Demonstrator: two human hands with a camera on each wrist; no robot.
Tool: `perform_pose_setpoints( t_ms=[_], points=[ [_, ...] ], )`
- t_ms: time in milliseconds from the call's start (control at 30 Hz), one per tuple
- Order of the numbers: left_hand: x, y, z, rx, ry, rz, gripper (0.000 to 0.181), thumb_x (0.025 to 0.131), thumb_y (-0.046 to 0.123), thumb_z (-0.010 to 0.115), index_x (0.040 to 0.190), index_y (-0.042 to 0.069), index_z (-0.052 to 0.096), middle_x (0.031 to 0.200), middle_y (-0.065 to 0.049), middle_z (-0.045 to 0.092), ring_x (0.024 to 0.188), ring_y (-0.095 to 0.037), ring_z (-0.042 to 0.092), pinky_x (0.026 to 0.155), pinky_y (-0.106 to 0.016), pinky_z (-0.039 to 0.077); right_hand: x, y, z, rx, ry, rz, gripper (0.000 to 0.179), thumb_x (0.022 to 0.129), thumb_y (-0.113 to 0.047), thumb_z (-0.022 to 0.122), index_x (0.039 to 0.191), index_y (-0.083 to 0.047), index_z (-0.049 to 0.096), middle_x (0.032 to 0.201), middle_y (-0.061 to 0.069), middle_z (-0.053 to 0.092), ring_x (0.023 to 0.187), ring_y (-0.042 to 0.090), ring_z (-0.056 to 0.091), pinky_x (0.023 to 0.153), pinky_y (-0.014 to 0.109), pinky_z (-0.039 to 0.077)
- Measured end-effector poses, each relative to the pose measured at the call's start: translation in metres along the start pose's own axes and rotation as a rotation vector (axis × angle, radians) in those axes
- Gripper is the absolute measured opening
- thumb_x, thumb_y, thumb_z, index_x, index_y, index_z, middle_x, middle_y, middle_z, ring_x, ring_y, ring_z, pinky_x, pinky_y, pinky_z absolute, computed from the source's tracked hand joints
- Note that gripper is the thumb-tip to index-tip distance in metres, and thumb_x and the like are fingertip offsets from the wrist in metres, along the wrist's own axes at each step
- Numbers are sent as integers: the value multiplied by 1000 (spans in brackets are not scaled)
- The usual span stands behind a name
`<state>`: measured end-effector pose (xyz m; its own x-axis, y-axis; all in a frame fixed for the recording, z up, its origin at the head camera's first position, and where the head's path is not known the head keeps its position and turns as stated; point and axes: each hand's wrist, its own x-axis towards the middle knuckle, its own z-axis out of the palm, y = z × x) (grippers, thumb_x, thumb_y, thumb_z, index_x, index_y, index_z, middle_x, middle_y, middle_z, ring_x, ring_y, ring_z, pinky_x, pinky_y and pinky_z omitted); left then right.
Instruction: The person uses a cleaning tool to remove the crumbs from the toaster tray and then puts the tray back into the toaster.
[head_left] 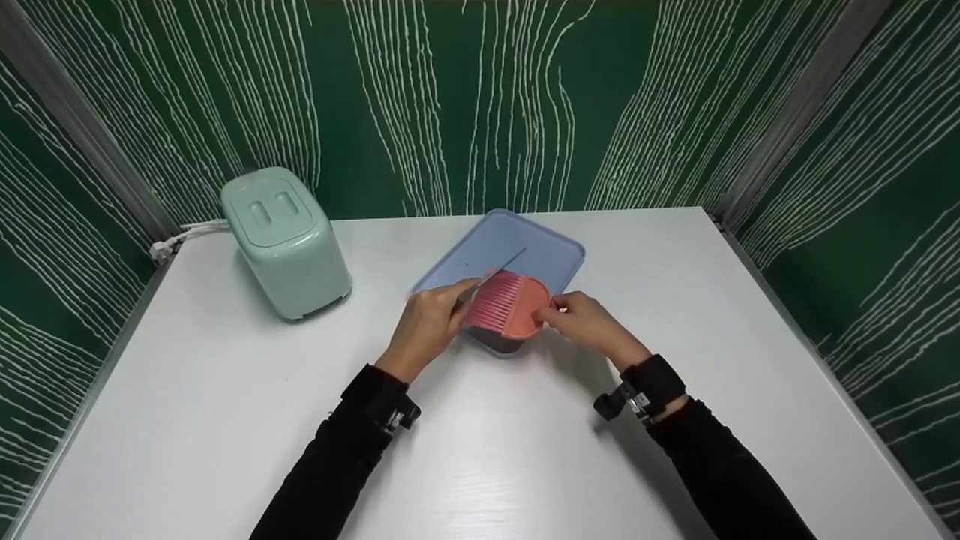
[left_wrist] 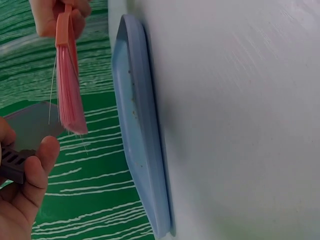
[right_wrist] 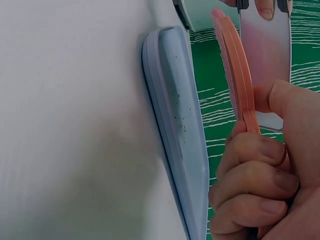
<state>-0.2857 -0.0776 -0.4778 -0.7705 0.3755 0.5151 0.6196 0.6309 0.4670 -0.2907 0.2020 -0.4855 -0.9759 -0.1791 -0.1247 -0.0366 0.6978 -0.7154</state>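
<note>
My left hand (head_left: pixel 426 324) pinches the dark slotted handle (left_wrist: pixel 15 164) of a thin, flat, shiny crumb tray (right_wrist: pixel 265 55), raised and seen nearly edge-on in the head view. In my right hand (head_left: pixel 589 322) is a small orange brush (head_left: pixel 526 309) with pink bristles, gripped at its orange end. The bristles (left_wrist: pixel 70 90) point toward the crumb tray and overlap it in the head view. Below both hands a shallow blue tray (head_left: pixel 551 259) lies on the table, with small brown crumbs (right_wrist: pixel 184 118) scattered on it.
A mint-green toaster (head_left: pixel 296 251) stands at the back left of the white table (head_left: pixel 465 465), its white cable and plug (head_left: pixel 169 246) behind it. Green walls (head_left: pixel 487 112) with white streaks enclose the back and sides.
</note>
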Motion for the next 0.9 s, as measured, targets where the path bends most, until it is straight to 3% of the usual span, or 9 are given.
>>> perform_pose_setpoints(
  t_ms=[133,233,367,567,900],
  points=[
    [0,1,1,8,-2,13,32,102,4,71,134,8,75,117,-14,81,108,-25,80,88,-44,65,1,4,-1,28,5,19,33,99,-41,64,97,-11,76,98,10,71,83,16,57,70,28,47],
    [0,0,1,20,-6,20,32,102,4,70,134,8,75,113,-14,82,99,-23,80,82,-42,65,2,7,-1,39,14,39,32,98,-41,63,96,-11,77,100,12,72,82,16,57,70,28,46],
    [0,0,1,26,0,28,31,104,4,68,133,7,75,108,-12,83,88,-20,78,75,-39,64,1,9,-1,48,29,51,32,98,-40,64,93,-11,76,97,9,71,79,15,54,68,28,44],
    [0,0,1,19,6,27,29,104,3,67,131,6,76,110,-13,82,90,-20,77,76,-40,65,-1,11,-4,54,30,52,37,99,-42,63,95,-8,76,93,9,69,74,15,52,64,28,42],
    [-1,1,1,22,-6,27,32,102,1,67,133,6,75,108,-14,82,84,-18,72,74,-40,64,1,16,-5,52,9,113,43,100,-46,62,96,-5,74,96,7,67,81,17,52,69,29,44]
  ],
)
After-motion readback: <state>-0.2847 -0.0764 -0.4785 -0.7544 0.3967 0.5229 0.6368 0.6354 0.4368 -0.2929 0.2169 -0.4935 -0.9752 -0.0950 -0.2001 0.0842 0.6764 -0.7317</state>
